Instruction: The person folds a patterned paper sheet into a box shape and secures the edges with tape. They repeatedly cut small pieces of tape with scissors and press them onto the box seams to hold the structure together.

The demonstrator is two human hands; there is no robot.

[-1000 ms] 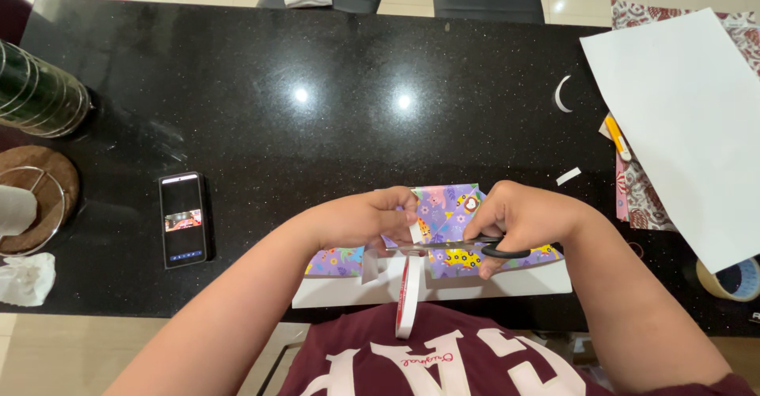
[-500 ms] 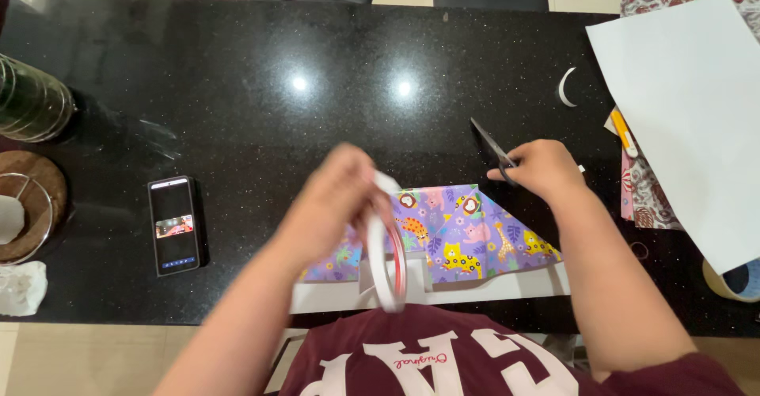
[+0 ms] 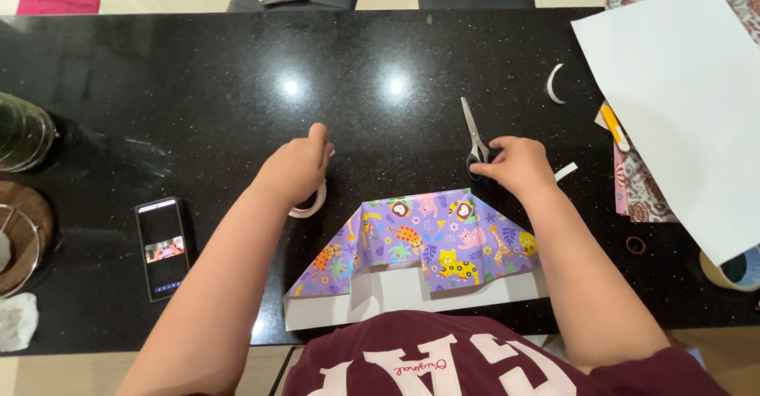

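- The right hand rests on the black speckled stone table, its fingers curled over the dark handles of a pair of steel-bladed scissors and holding them.
- The scissors lie flat, their long axis running near to far; the closed blades point away from the person, tilted slightly left, and the handles sit at the near end under the fingers.
- The left hand covers a white roll of tape, fingers bent down on it; only the near arc of the roll shows, lying flat on the table.
- Between the two hands, just near of them, lies a box partly wrapped in purple paper printed with cartoon animals; its long axis runs left to right, and the white underside of the paper shows along the near edge.
- A black smartphone with a lit screen lies left of the box, well apart.
- A large white sheet of paper lies at the far right, with a short curled white strip just left of it.
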